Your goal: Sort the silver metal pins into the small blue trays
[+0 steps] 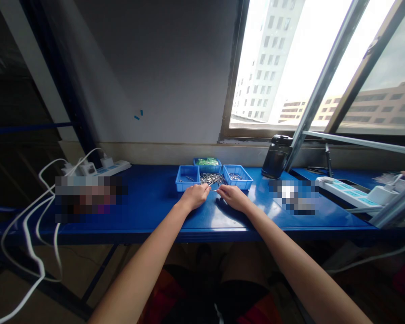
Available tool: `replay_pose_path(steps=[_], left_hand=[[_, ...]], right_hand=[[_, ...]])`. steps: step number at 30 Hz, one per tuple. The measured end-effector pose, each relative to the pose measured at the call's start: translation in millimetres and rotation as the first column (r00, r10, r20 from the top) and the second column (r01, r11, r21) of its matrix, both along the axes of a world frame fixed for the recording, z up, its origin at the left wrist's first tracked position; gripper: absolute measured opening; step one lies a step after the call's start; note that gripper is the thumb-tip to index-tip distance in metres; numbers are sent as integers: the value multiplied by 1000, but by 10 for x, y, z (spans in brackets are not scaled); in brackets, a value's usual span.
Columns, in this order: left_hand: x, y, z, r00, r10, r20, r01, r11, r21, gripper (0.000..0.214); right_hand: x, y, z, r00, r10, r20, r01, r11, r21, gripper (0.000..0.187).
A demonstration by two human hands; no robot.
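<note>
Silvery metal pins (212, 179) are being flanked by rectangular plastic trays (187, 176) on the smooth blue worktop (148, 202); one thin pin (213, 190) is being pinched by curled fingers of the left hand (195, 196) and right hand (232, 197).

We look through one head-worn camera, set at the near side of the blue bench (148, 209), facing forward and down toward the far wall (162, 67), window (283, 63) far right, wide view, our left hand (195, 196) and right hand (234, 197) mid-frame, arms outstretched.
</note>
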State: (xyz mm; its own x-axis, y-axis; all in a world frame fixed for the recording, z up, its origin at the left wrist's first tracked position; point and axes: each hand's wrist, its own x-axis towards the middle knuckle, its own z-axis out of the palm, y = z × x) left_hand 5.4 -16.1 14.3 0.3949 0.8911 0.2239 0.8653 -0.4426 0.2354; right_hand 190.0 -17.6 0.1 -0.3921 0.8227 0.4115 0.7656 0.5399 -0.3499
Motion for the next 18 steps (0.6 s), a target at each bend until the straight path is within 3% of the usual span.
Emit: replay_pose_path(steps=[18], left_hand=[[4, -9, 11, 1000, -9, 6, 9, 1000, 4, 38]], right_hand=[[9, 12, -24, 1000, 12, 12, -13, 1000, 20, 21]])
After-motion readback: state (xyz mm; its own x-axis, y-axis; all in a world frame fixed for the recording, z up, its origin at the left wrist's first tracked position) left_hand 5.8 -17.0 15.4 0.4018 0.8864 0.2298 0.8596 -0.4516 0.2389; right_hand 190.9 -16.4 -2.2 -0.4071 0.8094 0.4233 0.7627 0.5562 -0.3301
